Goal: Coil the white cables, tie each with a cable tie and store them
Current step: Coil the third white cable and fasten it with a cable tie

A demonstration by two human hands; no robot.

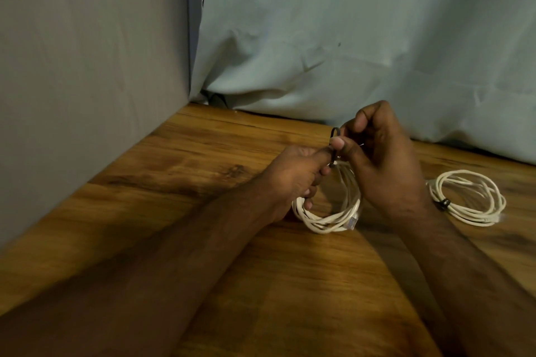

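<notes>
A coiled white cable [333,217] hangs between my hands just above the wooden table [203,171], its clear plug at the lower right of the coil. My left hand [293,180] grips the coil's left side and pinches the lower part of a black cable tie [333,136]. My right hand [383,159] pinches the same tie at the top of the coil. A second white coil [470,197] lies flat on the table to the right, bound by a black tie [442,203].
A pale cloth backdrop [348,38] hangs behind the table and a grey panel [87,66] stands along its left side. Bare wood stretches to the left and front of my hands.
</notes>
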